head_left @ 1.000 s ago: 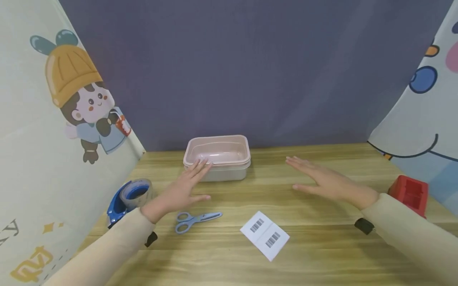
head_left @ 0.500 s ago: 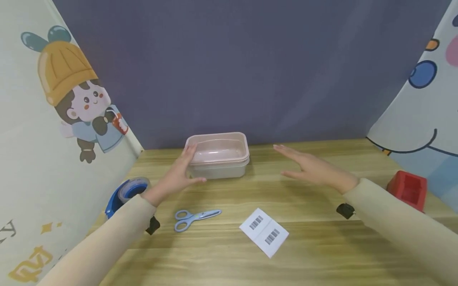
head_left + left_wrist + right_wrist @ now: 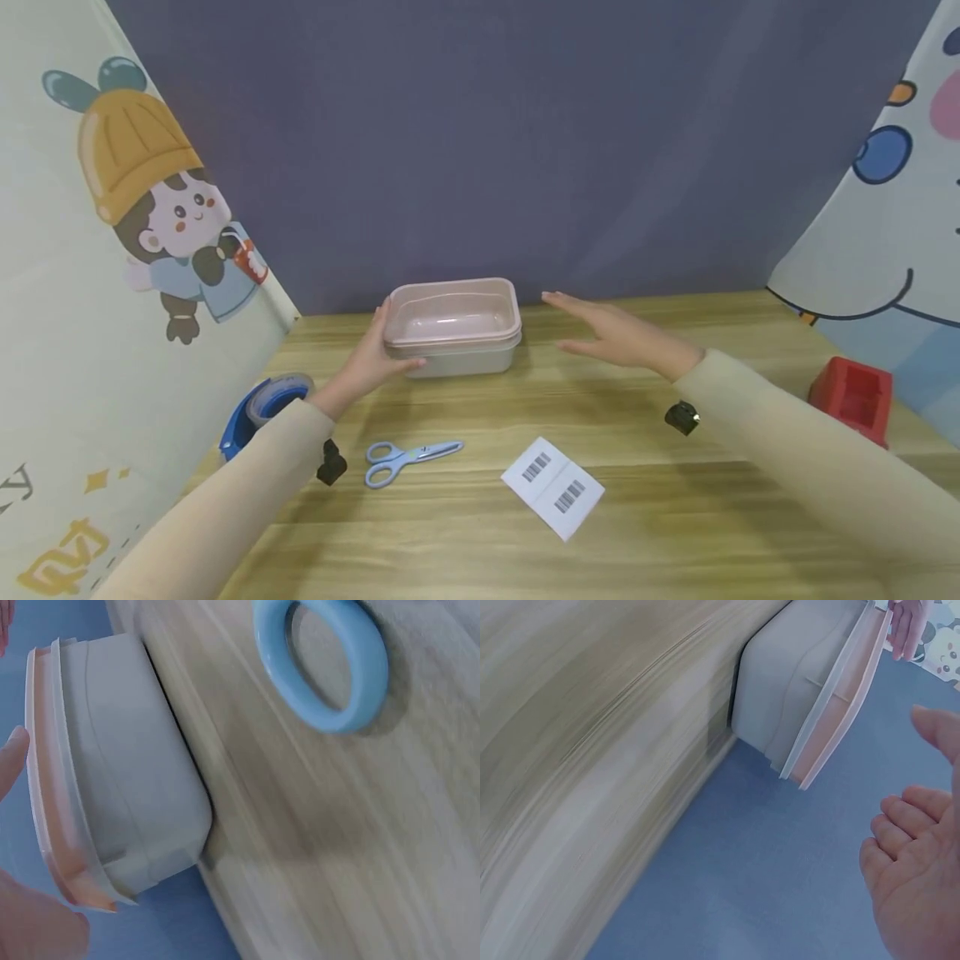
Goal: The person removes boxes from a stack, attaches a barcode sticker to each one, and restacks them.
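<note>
A pink plastic container point(image 3: 453, 340) sits nested in a whitish one point(image 3: 468, 362) at the back of the table. My left hand point(image 3: 367, 364) is at their left end, thumb in front and fingers along the side; in the left wrist view the thumb lies close by the pink rim point(image 3: 46, 817), and firm contact is hard to tell. To the right of the containers, my right hand point(image 3: 626, 336) hovers with straight fingers and spread thumb, apart from them and holding nothing. In the right wrist view its palm point(image 3: 922, 892) faces the whitish container's end point(image 3: 787, 682).
Blue scissors point(image 3: 408, 457) and a white paper with two barcodes point(image 3: 553, 488) lie nearer on the wooden table point(image 3: 465, 550). At left is a blue tape dispenser point(image 3: 238, 427) with a roll, partly behind my sleeve. A red holder point(image 3: 853, 398) stands far right. A dark curtain point(image 3: 480, 150) hangs behind.
My left hand has moved forward to the left end of the containers. The right hand has come leftward toward their other end. The containers, scissors and paper stay in place.
</note>
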`<action>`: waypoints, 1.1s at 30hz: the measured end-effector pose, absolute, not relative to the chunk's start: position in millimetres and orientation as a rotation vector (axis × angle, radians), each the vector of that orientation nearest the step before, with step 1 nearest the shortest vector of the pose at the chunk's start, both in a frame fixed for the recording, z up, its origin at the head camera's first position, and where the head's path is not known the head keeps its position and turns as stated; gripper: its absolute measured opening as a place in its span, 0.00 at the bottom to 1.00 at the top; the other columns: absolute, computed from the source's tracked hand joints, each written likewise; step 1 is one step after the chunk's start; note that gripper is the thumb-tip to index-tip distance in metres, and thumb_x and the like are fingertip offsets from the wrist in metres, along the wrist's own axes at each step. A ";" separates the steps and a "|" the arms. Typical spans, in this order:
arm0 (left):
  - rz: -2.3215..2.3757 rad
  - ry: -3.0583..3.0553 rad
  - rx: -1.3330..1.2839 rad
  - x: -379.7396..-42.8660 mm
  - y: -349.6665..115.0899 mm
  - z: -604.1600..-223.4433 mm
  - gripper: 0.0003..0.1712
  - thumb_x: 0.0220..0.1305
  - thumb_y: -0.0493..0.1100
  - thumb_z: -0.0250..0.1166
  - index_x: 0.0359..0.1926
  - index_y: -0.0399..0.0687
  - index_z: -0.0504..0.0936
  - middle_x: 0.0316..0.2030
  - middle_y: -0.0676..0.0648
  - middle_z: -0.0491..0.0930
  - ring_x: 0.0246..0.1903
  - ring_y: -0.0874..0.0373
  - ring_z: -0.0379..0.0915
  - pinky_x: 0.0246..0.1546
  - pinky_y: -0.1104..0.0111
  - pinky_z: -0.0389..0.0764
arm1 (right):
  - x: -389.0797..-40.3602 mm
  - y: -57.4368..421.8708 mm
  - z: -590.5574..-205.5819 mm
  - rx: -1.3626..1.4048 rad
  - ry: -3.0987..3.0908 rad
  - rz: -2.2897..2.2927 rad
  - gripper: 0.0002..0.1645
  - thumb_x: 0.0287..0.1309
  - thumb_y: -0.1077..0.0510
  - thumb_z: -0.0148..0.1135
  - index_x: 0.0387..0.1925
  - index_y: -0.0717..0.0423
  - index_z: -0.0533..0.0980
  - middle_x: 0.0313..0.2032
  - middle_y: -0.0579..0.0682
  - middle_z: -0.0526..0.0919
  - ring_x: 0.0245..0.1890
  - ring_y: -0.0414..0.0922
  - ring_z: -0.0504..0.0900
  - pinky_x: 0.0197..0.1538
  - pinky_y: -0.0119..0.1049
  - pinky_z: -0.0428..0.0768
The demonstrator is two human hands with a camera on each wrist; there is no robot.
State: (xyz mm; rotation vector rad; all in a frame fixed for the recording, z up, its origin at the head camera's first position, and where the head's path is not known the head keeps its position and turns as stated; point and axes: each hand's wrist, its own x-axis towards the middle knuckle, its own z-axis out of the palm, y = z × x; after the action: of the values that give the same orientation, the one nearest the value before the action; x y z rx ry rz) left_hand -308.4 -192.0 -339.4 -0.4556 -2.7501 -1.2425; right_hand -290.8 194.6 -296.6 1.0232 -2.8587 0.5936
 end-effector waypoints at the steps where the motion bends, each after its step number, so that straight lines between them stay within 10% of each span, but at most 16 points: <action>1: -1.258 -2.747 -0.438 -309.9 -192.6 -340.6 0.70 0.50 0.45 0.77 0.76 0.47 0.31 0.76 0.36 0.34 0.75 0.40 0.31 0.75 0.45 0.40 | -291.7 192.1 -296.2 1.025 -2.863 0.593 0.45 0.66 0.40 0.56 0.76 0.42 0.48 0.76 0.54 0.49 0.72 0.59 0.58 0.73 0.57 0.58; 16: -1.482 -2.735 -0.232 -318.5 -197.9 -344.9 0.67 0.55 0.44 0.74 0.75 0.37 0.30 0.75 0.34 0.44 0.74 0.39 0.42 0.75 0.49 0.46 | -307.4 155.0 -301.7 1.050 -2.862 0.686 0.43 0.64 0.47 0.60 0.75 0.48 0.53 0.74 0.56 0.55 0.71 0.57 0.60 0.73 0.54 0.59; 25: -1.618 -2.642 -0.225 -322.5 -200.4 -353.1 0.47 0.55 0.40 0.72 0.70 0.39 0.55 0.65 0.35 0.64 0.63 0.41 0.62 0.67 0.50 0.66 | -316.2 128.4 -306.7 1.108 -2.784 0.690 0.41 0.61 0.51 0.64 0.71 0.57 0.60 0.67 0.58 0.69 0.66 0.56 0.69 0.71 0.51 0.66; 33: -1.740 -2.645 -0.146 -327.7 -205.4 -360.0 0.51 0.57 0.41 0.71 0.73 0.37 0.50 0.70 0.34 0.59 0.69 0.40 0.57 0.71 0.52 0.61 | -326.7 105.7 -312.2 1.161 -2.715 0.723 0.33 0.60 0.56 0.65 0.64 0.62 0.68 0.56 0.57 0.79 0.44 0.52 0.82 0.54 0.45 0.80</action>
State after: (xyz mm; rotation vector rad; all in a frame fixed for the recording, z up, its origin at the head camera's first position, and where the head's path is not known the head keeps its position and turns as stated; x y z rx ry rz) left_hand -327.7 -205.4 -360.0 -0.1460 -2.6448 -1.7398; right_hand -326.7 105.7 -312.2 1.1610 -2.7151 0.7232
